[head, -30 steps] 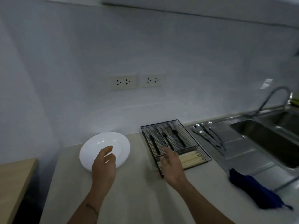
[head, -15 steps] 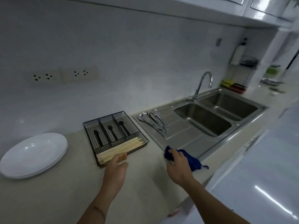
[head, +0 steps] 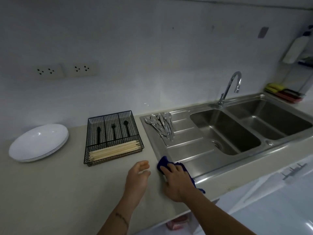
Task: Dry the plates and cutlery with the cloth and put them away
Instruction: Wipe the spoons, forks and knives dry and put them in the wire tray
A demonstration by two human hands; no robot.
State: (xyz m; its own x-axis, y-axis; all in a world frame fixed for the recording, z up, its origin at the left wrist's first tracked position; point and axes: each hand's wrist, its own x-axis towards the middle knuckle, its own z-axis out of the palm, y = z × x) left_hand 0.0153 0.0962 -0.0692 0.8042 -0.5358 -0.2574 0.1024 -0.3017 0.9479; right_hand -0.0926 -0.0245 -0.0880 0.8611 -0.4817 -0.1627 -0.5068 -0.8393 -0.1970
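A: Head view. Where is the cloth (head: 163, 162)?

B: At about 5 o'clock in the frame, on the near left corner of the sink's drainboard (head: 186, 148), right where steel meets bench (head: 59, 192). The right hand (head: 177, 181) lies on top of it, fingers (head: 166, 169) bent down over the blue fabric and pressing into it. I judge that a grip just forming; whether the thumb has got under the fabric I cannot tell.

A: And the left hand (head: 137, 178)?

B: Just beside the right, at its 9 o'clock, over bare bench. Fingers loosely curled, nothing in them.

A: What is there to dry?

B: The cutlery (head: 160, 127), a bundle of spoons on the drainboard at roughly 12 o'clock from the right hand, well apart from it. The handles run toward the near edge, the bowls toward the wall, so the long axis points nearly at the hand. The right hand is nearer, but it has the cloth; I would guess the empty left crosses over to fetch a spoon.

A: Where does it all go?

B: The wire tray (head: 113, 138) sits at 11 o'clock from the left hand, its compartments marked with black knife, fork and spoon shapes, chopsticks across its near section. The plates (head: 39, 143) are stacked further along, at 9 o'clock in the frame.
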